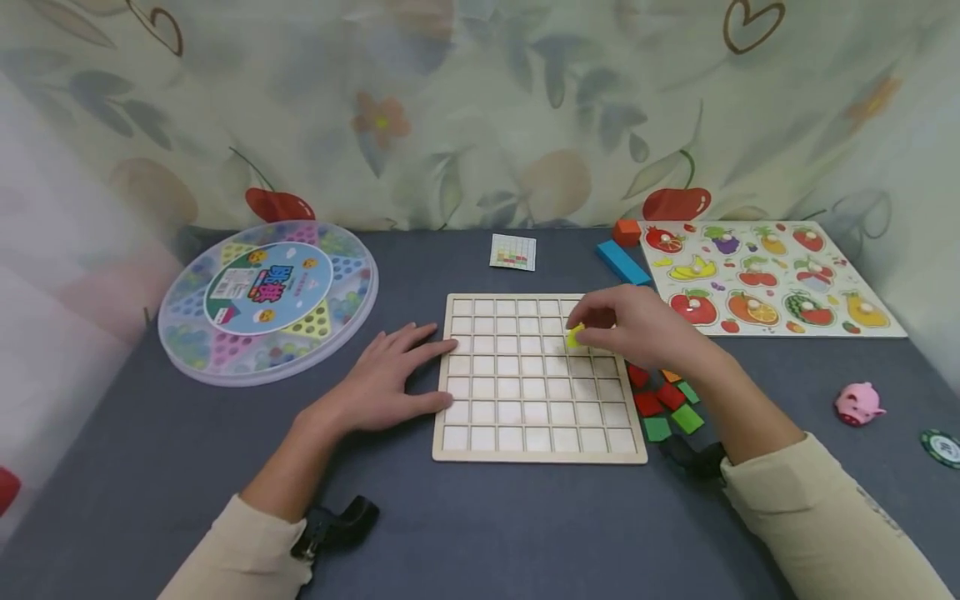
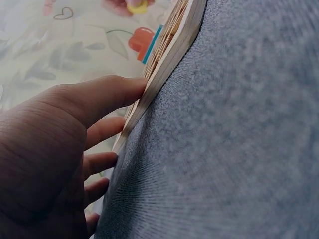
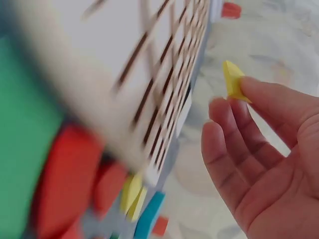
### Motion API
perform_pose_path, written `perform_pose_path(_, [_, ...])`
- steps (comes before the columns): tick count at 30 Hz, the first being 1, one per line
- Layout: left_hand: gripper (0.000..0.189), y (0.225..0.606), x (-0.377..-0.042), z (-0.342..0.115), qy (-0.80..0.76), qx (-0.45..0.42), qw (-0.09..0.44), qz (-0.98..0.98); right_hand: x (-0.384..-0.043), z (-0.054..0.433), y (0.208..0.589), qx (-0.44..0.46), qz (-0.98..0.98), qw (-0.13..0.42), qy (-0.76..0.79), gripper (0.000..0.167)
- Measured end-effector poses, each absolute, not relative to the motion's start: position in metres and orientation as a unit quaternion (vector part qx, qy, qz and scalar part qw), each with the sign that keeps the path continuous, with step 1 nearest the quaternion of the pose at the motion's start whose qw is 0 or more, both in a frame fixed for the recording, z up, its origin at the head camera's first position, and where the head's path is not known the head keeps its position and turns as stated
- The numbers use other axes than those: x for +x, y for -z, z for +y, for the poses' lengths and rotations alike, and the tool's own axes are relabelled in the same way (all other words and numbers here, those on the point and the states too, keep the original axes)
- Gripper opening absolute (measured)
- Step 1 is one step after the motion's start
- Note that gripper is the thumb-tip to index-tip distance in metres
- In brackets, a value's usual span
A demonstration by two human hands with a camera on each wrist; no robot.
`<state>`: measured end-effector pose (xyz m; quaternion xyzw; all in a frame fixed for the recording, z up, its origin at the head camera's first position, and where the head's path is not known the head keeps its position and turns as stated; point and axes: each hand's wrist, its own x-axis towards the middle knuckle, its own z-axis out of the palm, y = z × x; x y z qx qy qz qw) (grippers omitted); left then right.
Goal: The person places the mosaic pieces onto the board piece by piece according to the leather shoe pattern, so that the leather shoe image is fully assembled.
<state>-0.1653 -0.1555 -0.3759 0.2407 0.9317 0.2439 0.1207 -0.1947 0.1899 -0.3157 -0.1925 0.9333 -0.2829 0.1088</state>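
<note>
A wooden grid board (image 1: pixel 540 457) with square cells lies on the table in the head view. My left hand (image 1: pixel 382 379) is spread at its left side, with thumb and index fingertip right at the edge. In the left wrist view, the thumb (image 2: pixel 112 94) touches the board's side. Over the board's upper right cells, my right hand (image 1: pixel 637 325) pinches a small yellow tile (image 1: pixel 575 336) between thumb and fingers. The right wrist view shows this yellow tile (image 3: pixel 232 82) tilted and raised off the grid. Red tiles (image 1: pixel 670 395) and green tiles (image 1: pixel 687 418) lie under the right forearm, beside the board.
A round game box (image 1: pixel 352 321) stands at the left. Behind the board lies a small pattern card (image 1: pixel 513 252). A blue block (image 1: pixel 623 262), an orange-red block (image 1: pixel 627 232) and a fruit picture board (image 1: pixel 780 325) are back right. A pink pig (image 1: pixel 858 404) and a chip (image 1: pixel 941 447) lie far right.
</note>
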Motion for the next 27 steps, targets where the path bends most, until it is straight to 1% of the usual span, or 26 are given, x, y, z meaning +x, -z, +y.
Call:
perform_pose_path(5, [0.074, 0.376, -0.165, -0.155, -0.249, 0.24, 0.118, 0.931, -0.209, 0.163, 0.313, -0.198, 0.915, 0.161, 0.313, 0.014])
perform_pose_path(9, [0.075, 0.376, -0.165, -0.155, -0.248, 0.241, 0.119, 0.931, -0.217, 0.145, 0.312, -0.218, 0.91, 0.183, 0.301, 0.01])
perform_pose_path(19, [0.073, 0.378, -0.165, -0.155, -0.251, 0.243, 0.118, 0.93, -0.224, 0.099, 0.315, -0.261, 0.903, 0.225, 0.257, 0.007])
perform_pose_path(27, [0.073, 0.378, -0.163, -0.156, -0.256, 0.238, 0.113, 0.93, -0.224, 0.081, 0.319, -0.275, 0.905, 0.234, 0.223, 0.005])
